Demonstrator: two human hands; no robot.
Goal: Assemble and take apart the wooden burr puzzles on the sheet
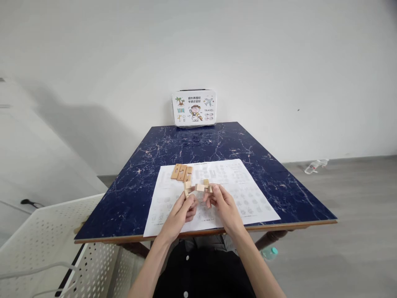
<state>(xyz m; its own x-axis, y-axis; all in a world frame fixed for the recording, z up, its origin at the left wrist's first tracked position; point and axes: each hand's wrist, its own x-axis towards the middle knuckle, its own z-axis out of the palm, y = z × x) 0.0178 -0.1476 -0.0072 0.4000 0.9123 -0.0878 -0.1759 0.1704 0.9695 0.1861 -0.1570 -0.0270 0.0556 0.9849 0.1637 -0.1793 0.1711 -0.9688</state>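
My left hand pinches a pale notched wooden puzzle piece upright above the printed sheet. Between thumb and fingers, my right hand grips another pale wooden puzzle piece, its blocky end pointing left toward the first. Whether the two pieces touch I cannot tell. Behind them shows a small yellowish block end; whether it belongs to the right-hand piece is unclear. Several darker flat wooden pieces with cut-outs lie side by side on the sheet, just beyond my left hand.
The white sheet with printed diagrams covers the near part of the blue marble-patterned table. A white illustrated case stands at the far edge against the wall. A white perforated cart stands at left; plastic bottles lie on the floor.
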